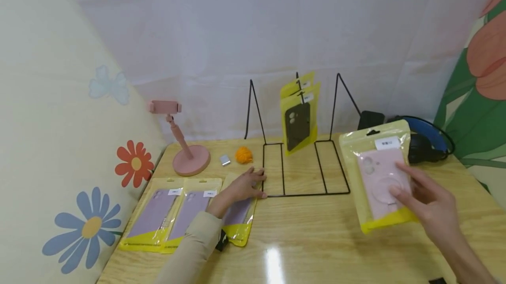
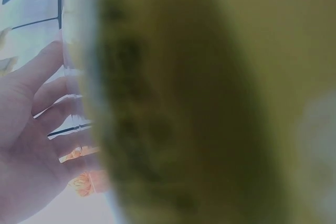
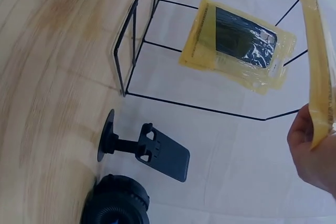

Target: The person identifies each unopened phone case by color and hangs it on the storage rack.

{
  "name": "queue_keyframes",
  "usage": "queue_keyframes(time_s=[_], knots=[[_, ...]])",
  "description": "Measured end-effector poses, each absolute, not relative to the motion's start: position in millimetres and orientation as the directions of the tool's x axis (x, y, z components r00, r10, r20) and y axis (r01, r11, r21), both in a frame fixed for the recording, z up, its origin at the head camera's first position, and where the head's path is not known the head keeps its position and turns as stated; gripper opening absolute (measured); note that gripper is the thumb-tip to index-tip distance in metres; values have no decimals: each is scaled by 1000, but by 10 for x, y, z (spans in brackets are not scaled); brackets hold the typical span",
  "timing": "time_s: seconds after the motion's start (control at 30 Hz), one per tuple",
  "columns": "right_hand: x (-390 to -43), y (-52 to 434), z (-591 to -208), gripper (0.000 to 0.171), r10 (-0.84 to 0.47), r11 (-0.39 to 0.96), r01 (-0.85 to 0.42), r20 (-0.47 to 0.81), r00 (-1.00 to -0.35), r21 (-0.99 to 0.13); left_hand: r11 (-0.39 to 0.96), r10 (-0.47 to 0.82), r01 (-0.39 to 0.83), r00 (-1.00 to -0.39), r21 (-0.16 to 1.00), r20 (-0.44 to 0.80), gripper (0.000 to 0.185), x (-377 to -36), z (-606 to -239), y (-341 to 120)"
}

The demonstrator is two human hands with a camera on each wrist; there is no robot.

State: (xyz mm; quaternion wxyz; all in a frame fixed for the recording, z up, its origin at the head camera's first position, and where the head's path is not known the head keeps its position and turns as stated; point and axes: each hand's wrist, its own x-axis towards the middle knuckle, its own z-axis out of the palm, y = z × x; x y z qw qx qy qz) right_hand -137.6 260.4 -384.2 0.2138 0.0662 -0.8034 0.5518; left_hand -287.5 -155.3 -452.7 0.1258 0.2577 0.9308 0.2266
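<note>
My right hand point(image 1: 432, 203) pinches a yellow-edged clear pouch with a pink phone case point(image 1: 379, 161) by its right side, raised above the table. The case has a round ring on its back and a white label above it. My left hand point(image 1: 242, 186), fingers extended, lies at the front left corner of a black wire rack point(image 1: 304, 194), over a pouch with a purple phone case point(image 1: 237, 213). In the left wrist view a blurred yellow pouch point(image 2: 210, 98) hides the fingertips. On the rack's middle prong hang pouches, the front one with a black phone case point(image 1: 298, 127).
Two more pouches with purple cases point(image 1: 152, 213) lie at the left. Behind them stand a pink phone stand point(image 1: 191, 161), a small silver piece point(image 1: 225, 159) and an orange yarn ball point(image 1: 243, 155). Headphones point(image 1: 427, 145) and a black phone stand point(image 3: 163, 153) are at the back right.
</note>
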Motion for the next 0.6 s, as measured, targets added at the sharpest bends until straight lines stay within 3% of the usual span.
queue_keyframes(time_s=[0.07,0.4,0.6], knots=[[-1422,2593,-3851,56,130,439,-307,398,-908,-845,764,539,427,-834,484,-115,65,-2873,-4532,-1556],[-1701,2621,-3958,53,101,448,-261,339,-935,-855,766,548,438,-827,471,-122,66,-2879,-4536,-1556],[-2090,2619,-3960,50,66,296,-375,411,-909,-878,768,541,426,-831,479,-129,66,-2880,-4542,-1547]])
